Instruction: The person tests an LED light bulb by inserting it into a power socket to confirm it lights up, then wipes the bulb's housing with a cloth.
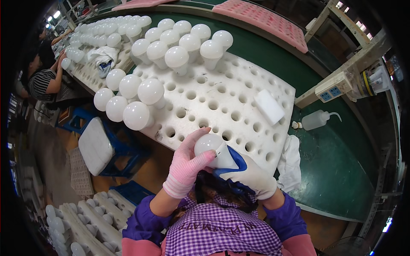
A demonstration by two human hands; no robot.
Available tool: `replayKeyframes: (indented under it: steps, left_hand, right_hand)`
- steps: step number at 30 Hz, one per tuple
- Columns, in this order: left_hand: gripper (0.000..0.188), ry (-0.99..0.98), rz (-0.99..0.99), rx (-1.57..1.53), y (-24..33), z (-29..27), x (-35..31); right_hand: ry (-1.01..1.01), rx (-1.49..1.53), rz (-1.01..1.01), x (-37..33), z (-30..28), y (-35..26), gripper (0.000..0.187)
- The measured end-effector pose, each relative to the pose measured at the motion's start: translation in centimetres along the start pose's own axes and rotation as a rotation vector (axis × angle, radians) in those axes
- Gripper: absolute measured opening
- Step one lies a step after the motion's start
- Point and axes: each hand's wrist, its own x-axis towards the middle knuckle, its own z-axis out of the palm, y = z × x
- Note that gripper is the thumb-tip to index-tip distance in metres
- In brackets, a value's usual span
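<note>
Between my two gloved hands is a white light bulb (208, 144), held above the near edge of a white foam board (205, 90) full of round holes. My left hand (186, 164), in a pink glove with bare fingertips, grips the bulb's round dome. Around the bulb's lower body wraps my right hand (252, 175), in a white glove with blue-coated fingers; the bulb's base is hidden in it. Several bulbs (150, 91) stand upright in the board's left side, and more bulbs (177, 59) stand in its far part.
A white foam block (269, 106) lies on the board's right side. Right of it are a squeeze bottle (315, 120), a white cloth (290, 164) and a power socket (333, 88). A stool (96, 145) stands left; stacked foam boards with bulbs (85, 222) sit lower left. A co-worker (45, 81) works far left.
</note>
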Motion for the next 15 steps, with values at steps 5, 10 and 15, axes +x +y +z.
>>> replayKeyframes:
  steps: [5,10,15]
  left_hand:
    - [0.079,-0.112,0.007,-0.069,0.0,-0.9,-0.1]
    - [0.082,-0.240,0.067,-0.081,-0.6,-2.0,-0.2]
    - [0.087,-0.227,-0.021,-0.108,0.1,-2.0,-0.2]
  right_hand:
    - [0.008,0.116,-0.007,-0.4,-0.4,-0.8,0.070]
    - [-0.027,0.187,0.218,-0.9,-0.9,-2.0,0.061]
    - [-0.029,0.178,0.159,-0.7,-0.7,-1.3,0.061]
